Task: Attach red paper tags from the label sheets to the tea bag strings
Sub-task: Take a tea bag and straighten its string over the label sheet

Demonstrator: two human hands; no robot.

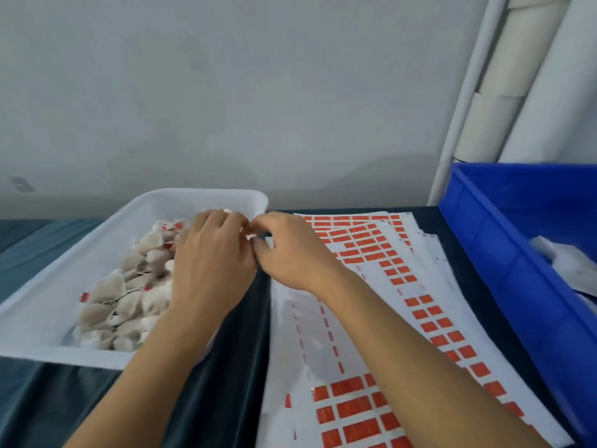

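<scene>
Whatever the fingertips are pinching at frame centre is staying too small to tell. The blue bin is running off the right edge, and the label sheets are running off the bottom edge.

A dark-clothed table carries a white tray, fanned label sheets and a blue bin.

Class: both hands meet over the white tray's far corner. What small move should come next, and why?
Probably press the fingertips together to fix a tag on a string: the left hand and right hand meet fingertip to fingertip above the white tray of tea bags; what they pinch is hidden.
</scene>
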